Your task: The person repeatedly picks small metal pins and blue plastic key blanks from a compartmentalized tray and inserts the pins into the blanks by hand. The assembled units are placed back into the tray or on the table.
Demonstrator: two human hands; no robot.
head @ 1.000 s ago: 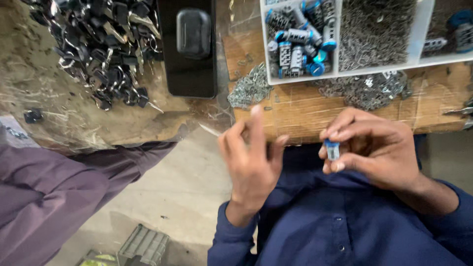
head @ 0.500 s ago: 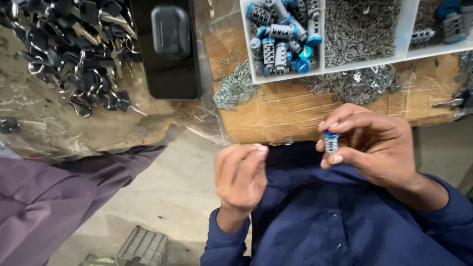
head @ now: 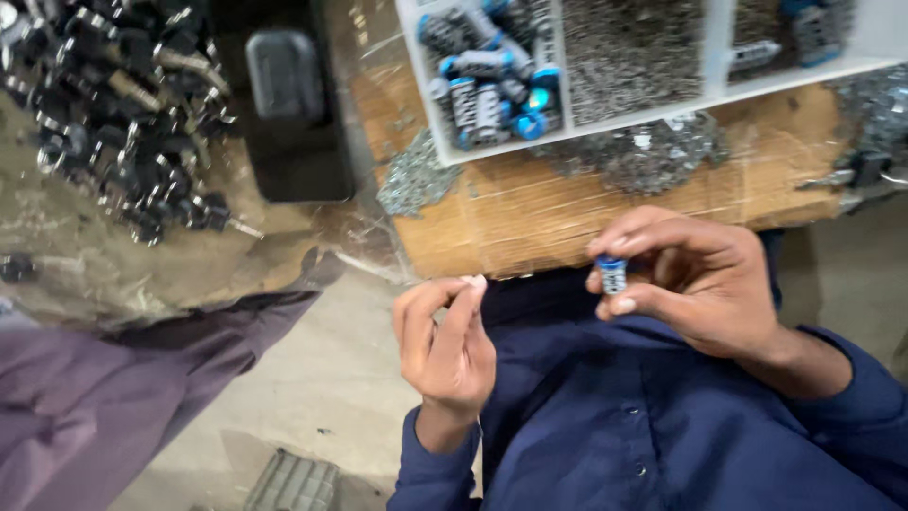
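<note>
1. Pile of black metal parts (head: 123,123) and a black rectangular box (head: 284,104) lie on the bench, far left.
2. Left hand (head: 445,341) is loosely curled, fingertips pinched; possibly holding something tiny, too small to tell.
3. Right hand (head: 690,284) pinches 1 small blue-capped cylinder (head: 612,274), apparently mid-assembly.
4. White divided tray (head: 653,112) holds more of these; no labels visible.

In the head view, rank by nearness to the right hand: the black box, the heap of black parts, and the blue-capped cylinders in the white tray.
From the right hand:
1. Blue-capped cylinders, in the white tray above it and to the left.
2. Black box, further left on the bench.
3. Heap of black parts, far left.
</note>
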